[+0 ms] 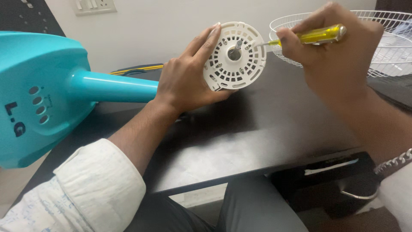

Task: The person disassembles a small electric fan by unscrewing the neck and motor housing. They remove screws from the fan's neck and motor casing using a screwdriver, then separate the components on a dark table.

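Screwdriver at the fan's motor housing

The left hand [186, 77] grips the white motor housing [235, 56], held above the far tabletop [257, 129]; the right hand [339, 51] pinches a yellow screwdriver [315, 35], tip at a screw. Wire fan guard [386, 47] already lies apart; screws seemingly remain.

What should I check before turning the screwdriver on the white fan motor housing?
1. Left hand steadies the white motor housing: ok.
2. Right hand closed around the yellow screwdriver: ok.
3. Screwdriver tip seated in a screw on the housing face: cannot tell, too small.
4. Motor shaft clear of the tip: ok.
5. Teal fan stand lying supported on the dark table: ok.
6. White wire guard clear of the right hand: cannot tell.
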